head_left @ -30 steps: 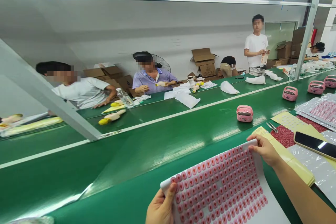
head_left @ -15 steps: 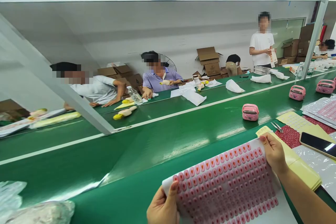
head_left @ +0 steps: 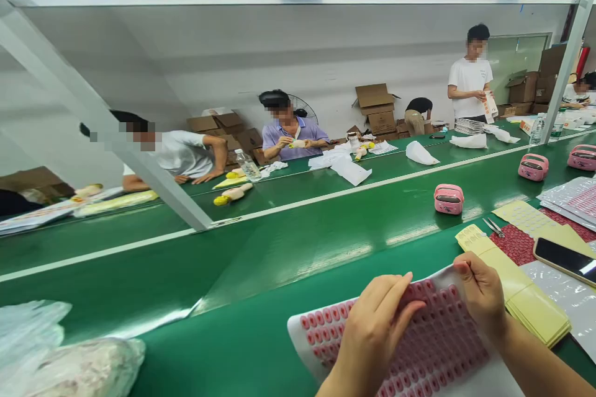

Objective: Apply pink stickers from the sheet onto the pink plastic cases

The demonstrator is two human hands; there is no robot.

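Observation:
A white sheet of pink, nail-shaped stickers with red marks (head_left: 447,322) is held up in front of me, tilted and slightly bent. My right hand (head_left: 482,291) pinches its upper right edge, thumb on the front. My left hand (head_left: 372,329) reaches across the front of the sheet and covers part of its rows. Its thumb and fingers close at the sheet's top edge, near the middle. Whether a single sticker is between those fingertips is too small to tell.
Yellow cards (head_left: 516,291), tweezers (head_left: 493,227) and a phone (head_left: 565,260) lie to the right. Pink cases (head_left: 448,198) stand along the green belt (head_left: 279,242). A plastic bag (head_left: 88,366) sits front left. Several co-workers are at the far side; a slanted metal post (head_left: 153,167) rises left.
My left hand has left the sheet's left edge and moved right to its upper middle. My right hand stays at the upper right edge. The camera view has shifted slightly.

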